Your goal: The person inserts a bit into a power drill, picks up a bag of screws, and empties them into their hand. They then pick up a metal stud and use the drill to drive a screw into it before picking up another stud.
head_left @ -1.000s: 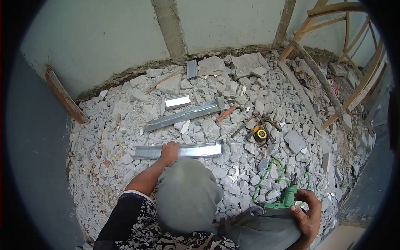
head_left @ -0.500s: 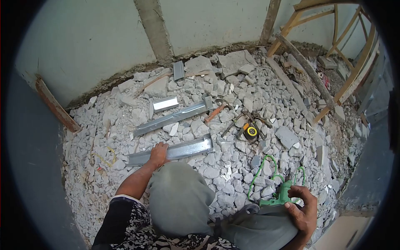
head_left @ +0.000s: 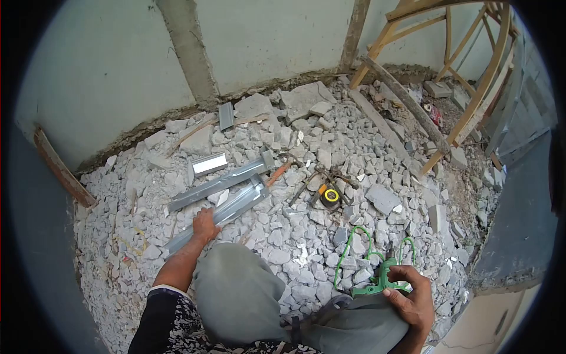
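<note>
My left hand (head_left: 205, 225) is closed over the near edge of a shiny metal channel (head_left: 239, 202) lying on the rubble; part of its length is hidden under my fingers. Just beyond it lies a second metal channel (head_left: 219, 181), nearly touching at the right end. A shorter channel piece (head_left: 209, 164) rests behind that one. By my right knee, my right hand (head_left: 414, 300) has its fingers curved and apart, with nothing between them. Beside it on the stones is a green electric drill (head_left: 383, 275) with a green cord (head_left: 340, 258).
Broken concrete (head_left: 312, 236) covers the floor. A hammer with an orange handle (head_left: 279, 173) and a black-and-yellow tape measure (head_left: 329, 197) lie ahead, near other dark tools. Another metal piece (head_left: 226, 116) sits near the wall (head_left: 118, 76). A wooden frame (head_left: 436, 88) stands at the right.
My left hand has turned the near channel so its right end points farther away, close to the second channel. The view has shifted right; my right hand keeps its pose.
</note>
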Available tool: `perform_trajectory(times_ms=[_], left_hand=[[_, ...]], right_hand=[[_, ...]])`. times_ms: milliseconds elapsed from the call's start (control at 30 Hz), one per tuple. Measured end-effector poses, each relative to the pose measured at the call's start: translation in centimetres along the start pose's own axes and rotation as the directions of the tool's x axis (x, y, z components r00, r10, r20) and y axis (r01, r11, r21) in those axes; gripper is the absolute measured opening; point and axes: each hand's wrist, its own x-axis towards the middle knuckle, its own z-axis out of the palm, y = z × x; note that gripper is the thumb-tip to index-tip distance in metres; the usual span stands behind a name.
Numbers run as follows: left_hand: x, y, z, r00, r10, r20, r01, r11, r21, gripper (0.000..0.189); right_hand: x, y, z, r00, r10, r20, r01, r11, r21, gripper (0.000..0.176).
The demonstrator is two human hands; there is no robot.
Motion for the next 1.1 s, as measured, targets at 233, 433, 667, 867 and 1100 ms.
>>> perform_trajectory(times_ms=[233, 433, 667, 867, 1100], left_hand=[[6.1, 4.4, 0.2, 0.993, 0.101, -0.06, -0.117, 0.874, -0.472, 0.081], [0.5, 20.9, -20.6, 0.634, 0.73, 0.255, -0.164, 0.449, -0.878, 0.074], [-7.3, 26.3, -20.4, 0.244, 0.878, 0.412, -0.778, 0.431, -0.457, 0.046], [-6.6, 26.3, -20.1, 0.32, 0.856, 0.407, -0.691, 0.504, -0.517, 0.059], [-5.0, 25.9, -18.3, 0.261, 0.795, 0.547, -0.768, 0.514, -0.381, 0.08]], right_hand=[[-0.4, 0.1, -1.5, 0.996, 0.076, 0.034, -0.066, 0.969, -0.238, 0.058], [0.6, 1.7, -2.2, 0.987, 0.156, 0.031, -0.131, 0.908, -0.398, 0.064], [1.3, 4.2, -2.5, 0.947, 0.291, 0.139, -0.212, 0.886, -0.413, 0.067], [1.7, 4.3, -2.3, 0.942, 0.295, 0.159, -0.214, 0.895, -0.391, 0.069], [2.2, 3.1, -1.9, 0.949, 0.281, 0.144, -0.206, 0.896, -0.393, 0.068]])
